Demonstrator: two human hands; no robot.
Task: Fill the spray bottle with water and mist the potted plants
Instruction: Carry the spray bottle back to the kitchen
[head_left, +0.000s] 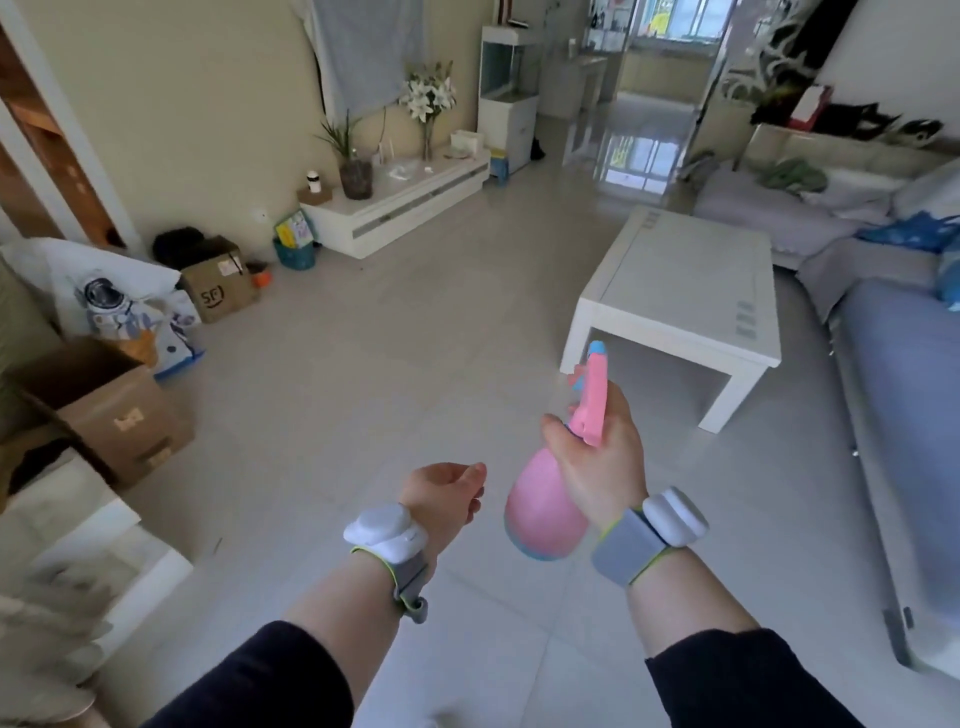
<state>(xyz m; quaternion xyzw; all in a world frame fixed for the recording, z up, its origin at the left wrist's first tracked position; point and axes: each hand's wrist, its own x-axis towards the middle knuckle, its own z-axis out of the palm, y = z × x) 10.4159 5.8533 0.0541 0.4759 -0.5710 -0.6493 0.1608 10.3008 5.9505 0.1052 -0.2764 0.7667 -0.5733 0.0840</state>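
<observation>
My right hand (597, 457) grips the neck of a pink spray bottle (545, 512) with a pink trigger head and a blue nozzle tip (596, 347) pointing forward. Its round body hangs below my fist, tilted toward me. My left hand (447, 493) hovers just left of the bottle, fingers loosely curled, holding nothing. A potted plant (353, 166) with thin green leaves stands on the left end of a low white cabinet (415, 200) against the far wall. A vase of white lilies (428, 104) stands on the same cabinet, further right.
A white coffee table (675, 291) stands ahead on the right, with a sofa (904, 389) along the right side. Cardboard boxes (114, 410) and bags line the left wall. Pale tiled floor stretches between me and the cabinet; a doorway lies at the far back.
</observation>
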